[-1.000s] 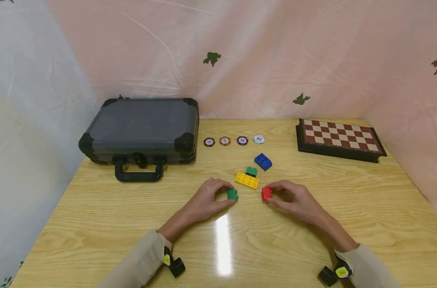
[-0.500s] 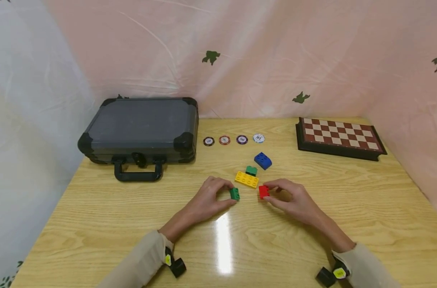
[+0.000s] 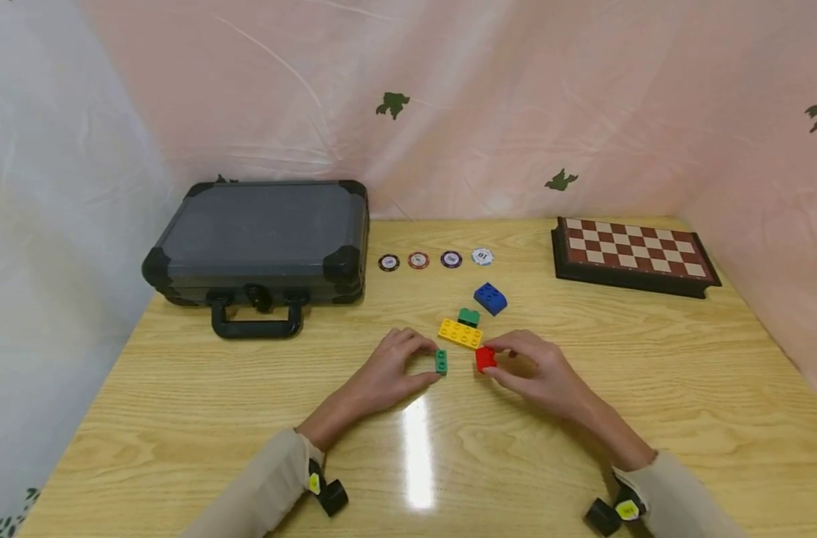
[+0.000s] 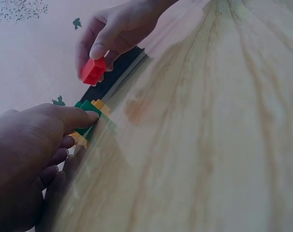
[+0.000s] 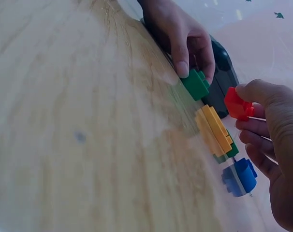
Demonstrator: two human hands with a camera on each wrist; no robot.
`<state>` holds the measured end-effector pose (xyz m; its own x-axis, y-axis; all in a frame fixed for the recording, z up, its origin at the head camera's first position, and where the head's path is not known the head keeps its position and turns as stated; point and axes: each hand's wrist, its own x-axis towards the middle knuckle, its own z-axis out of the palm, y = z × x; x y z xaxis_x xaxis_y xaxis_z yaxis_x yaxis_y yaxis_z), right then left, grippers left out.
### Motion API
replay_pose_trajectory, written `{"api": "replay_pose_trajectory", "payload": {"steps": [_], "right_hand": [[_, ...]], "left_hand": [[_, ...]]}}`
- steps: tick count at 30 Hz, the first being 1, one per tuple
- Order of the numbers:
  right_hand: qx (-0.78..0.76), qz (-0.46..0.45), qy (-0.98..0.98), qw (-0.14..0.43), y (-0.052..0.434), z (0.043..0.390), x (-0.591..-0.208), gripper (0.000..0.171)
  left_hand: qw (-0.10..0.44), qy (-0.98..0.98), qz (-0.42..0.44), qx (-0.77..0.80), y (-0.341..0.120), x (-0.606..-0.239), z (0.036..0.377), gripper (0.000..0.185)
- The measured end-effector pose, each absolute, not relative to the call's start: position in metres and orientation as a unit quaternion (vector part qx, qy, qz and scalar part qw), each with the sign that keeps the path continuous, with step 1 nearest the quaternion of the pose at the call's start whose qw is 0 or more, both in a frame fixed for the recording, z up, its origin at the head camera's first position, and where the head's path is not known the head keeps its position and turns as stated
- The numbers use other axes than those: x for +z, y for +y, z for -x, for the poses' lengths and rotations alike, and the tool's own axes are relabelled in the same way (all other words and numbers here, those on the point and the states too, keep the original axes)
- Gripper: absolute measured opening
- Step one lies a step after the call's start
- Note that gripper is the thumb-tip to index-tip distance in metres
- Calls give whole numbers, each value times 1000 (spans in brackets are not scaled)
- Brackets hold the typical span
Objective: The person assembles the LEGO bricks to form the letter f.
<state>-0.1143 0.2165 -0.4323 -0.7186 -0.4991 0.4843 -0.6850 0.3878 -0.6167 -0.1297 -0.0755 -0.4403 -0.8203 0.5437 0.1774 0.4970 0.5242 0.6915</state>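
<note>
Two hands work close together at the middle of the wooden surface. The left hand pinches a small green brick between thumb and forefinger; in the right wrist view that brick appears to rest on the wood. The right hand pinches a small red brick at its fingertips, and both wrist views show this brick lifted clear of the wood. The two held bricks are near each other but apart.

Just beyond them lies a long yellow brick, flat on the wood, with another green brick touching its far edge. A blue brick sits a little farther back, apart from the yellow one.

Four poker chips stand in a row behind the bricks. A dark grey case with black corners and a handle lies closed at the far left, its handle facing the person. A folded chessboard rests at the far right. Pale sleeves cover both forearms, and a small black device shows at each wrist.
</note>
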Motion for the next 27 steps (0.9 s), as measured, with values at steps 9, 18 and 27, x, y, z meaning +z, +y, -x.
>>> {"api": "replay_pose_trajectory", "payload": {"steps": [9,18,27], "right_hand": [[420,-367,-819,132,202,117,-433,45],[418,-387,-809,145,182,121,-435,44],[409,-397,-808,151,167,124,-435,40]], "left_hand": [[28,871,-303,385,-75,-440,131,35],[24,871,-307,383,-76,-441,130,34],[18,871,-312,379,-76,-442,130,35]]}}
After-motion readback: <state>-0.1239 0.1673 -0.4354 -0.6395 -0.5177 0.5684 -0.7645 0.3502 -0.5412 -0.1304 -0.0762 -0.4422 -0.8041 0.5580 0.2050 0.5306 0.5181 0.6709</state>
